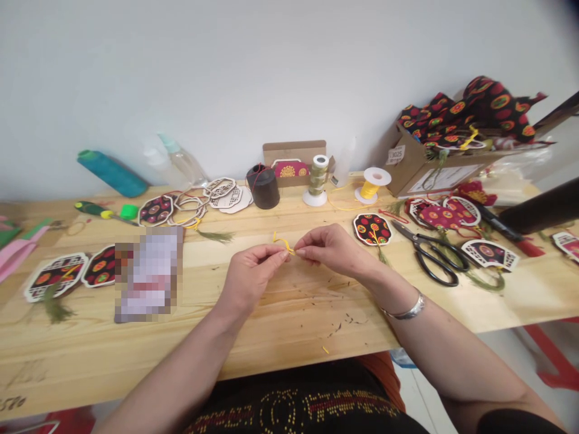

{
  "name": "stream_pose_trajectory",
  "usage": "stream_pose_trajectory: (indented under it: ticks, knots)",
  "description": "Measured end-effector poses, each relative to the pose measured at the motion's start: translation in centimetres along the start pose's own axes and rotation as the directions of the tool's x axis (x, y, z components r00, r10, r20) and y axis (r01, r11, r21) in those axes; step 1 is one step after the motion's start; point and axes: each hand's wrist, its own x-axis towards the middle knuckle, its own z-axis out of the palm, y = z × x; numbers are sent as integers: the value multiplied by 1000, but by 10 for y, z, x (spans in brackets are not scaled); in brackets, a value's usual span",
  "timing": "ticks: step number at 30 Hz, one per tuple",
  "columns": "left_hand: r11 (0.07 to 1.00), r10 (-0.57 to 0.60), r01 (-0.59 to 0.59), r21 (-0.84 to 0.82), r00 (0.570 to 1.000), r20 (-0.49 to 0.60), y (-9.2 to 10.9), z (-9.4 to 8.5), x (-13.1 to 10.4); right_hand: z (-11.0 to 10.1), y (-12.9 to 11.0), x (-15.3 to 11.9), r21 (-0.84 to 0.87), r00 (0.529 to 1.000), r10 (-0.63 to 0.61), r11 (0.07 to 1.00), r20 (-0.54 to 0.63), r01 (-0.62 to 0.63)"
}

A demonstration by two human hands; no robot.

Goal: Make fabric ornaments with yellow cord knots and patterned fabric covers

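Note:
Both hands meet over the middle of the wooden table, close to its surface. Between my left hand and my right hand runs a short yellow cord, pinched at the fingertips of each. A loose end of the cord curls up above the left fingertips. A silver bracelet circles my right wrist. To the right of my right hand lies a black patterned ornament with a yellow cord and a green tassel.
Black-handled scissors lie at the right, near a cardboard box of patterned cloth. Behind the hands stand a black thread cone, a green thread spool and a yellow cord spool. More ornaments lie at the left.

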Motion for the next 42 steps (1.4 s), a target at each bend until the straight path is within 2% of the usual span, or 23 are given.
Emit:
stream_pose_trajectory:
  ticks: [4, 12, 16, 19, 21, 24, 26, 28, 30, 32, 33, 35, 38, 40, 42]
  knots:
    - [999, -8, 8, -38, 1000, -3, -1, 0, 1, -1, 0, 0, -35, 1000, 7, 999, -10, -7]
    - [997, -9, 9, -76, 1000, -4, 0, 1, 2, 0, 7, 2, 175, 995, 0, 984, 95, -17]
    - [997, -18, 18, -71, 1000, 1, 1, 0, 0, 2, 9, 2, 129, 999, -36, 991, 12, 35]
    - [998, -25, 25, -57, 1000, -9, 1, 0, 0, 6, 8, 0, -3, 986, -139, 990, -97, 139]
    - [999, -18, 18, -48, 1000, -17, 0, 0, 0, 10, 9, -1, -141, 944, -286, 954, -163, 264]
    - [999, 0, 0, -40, 1000, -13, -1, 0, 2, 15, 14, -4, -387, 810, -553, 803, -197, 454]
    - [999, 6, -7, -48, 1000, -8, -2, 0, 2, 18, 18, -5, -522, 722, -672, 680, -163, 515]
    - [998, 9, -9, -63, 1000, -10, -2, 0, 2, 19, 20, -6, -638, 659, -744, 563, -113, 525]
    - [997, 7, -8, -80, 1000, -13, -1, 0, 2, 19, 21, -7, -734, 628, -776, 456, -52, 503]
    - [995, -2, 2, -96, 1000, -8, -1, 1, 1, 18, 20, -7, -785, 645, -764, 394, 9, 478]
    - [994, -11, 10, -105, 1000, -6, -1, 1, 1, 18, 20, -8, -791, 665, -747, 392, 25, 470]
    - [991, -28, 27, -129, 1000, -9, 0, 1, 1, 17, 19, -8, -763, 704, -710, 451, 6, 462]
    - [983, -42, 37, -180, 999, -26, 1, 2, 2, 18, 18, -6, -620, 751, -646, 647, -136, 443]
    - [976, -49, 43, -214, 999, -23, 1, 2, 2, 18, 18, -3, -466, 803, -539, 796, -255, 387]
    - [968, -55, 52, -244, 998, -5, 1, 2, 3, 18, 16, 1, -253, 869, -366, 922, -334, 291]
